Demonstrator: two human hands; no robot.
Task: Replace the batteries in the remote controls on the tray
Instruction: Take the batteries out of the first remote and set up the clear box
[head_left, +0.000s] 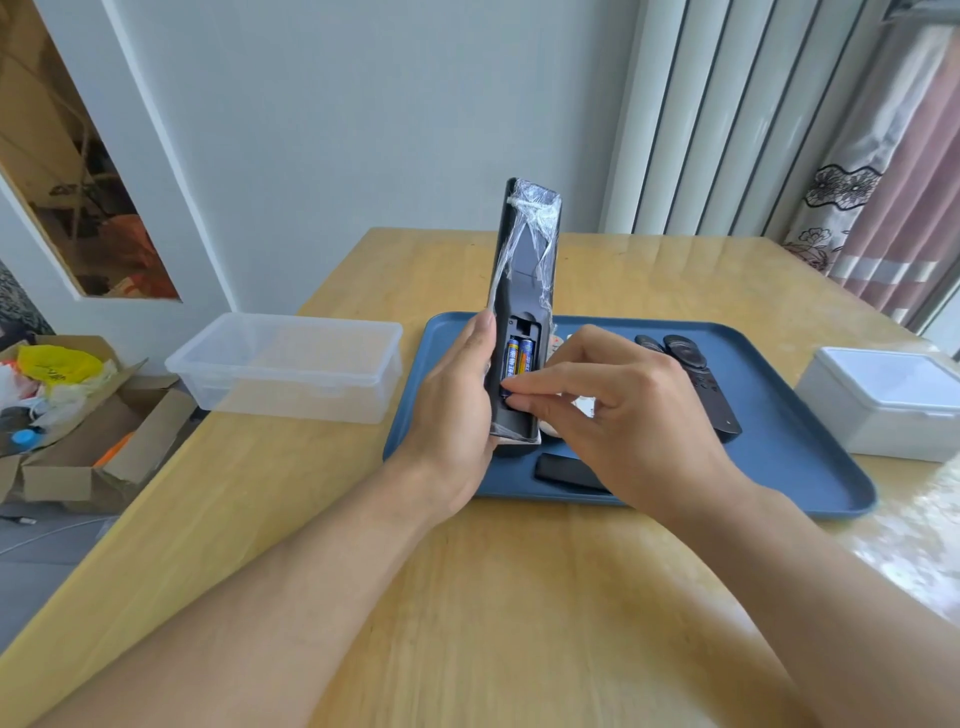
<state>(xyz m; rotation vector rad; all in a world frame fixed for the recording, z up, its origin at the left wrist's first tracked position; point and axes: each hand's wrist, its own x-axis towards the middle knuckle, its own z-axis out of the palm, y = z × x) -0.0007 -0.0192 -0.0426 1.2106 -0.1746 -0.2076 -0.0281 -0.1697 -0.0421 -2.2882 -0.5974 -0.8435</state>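
Remote: held upright by left hand, cover off; two batteries seated, lower ends pinched by right hand fingers. Remotes at 3 o'clock on tray judged untouched.

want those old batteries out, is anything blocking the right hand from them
Nothing visible does. The battery cover lies off on the blue tray, the two batteries sit exposed in the remote that the left hand holds, and the right hand fingers are at their lower ends.

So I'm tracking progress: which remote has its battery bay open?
The plastic-wrapped remote held upright in the left hand, two batteries showing. The black remotes lie on the blue tray.
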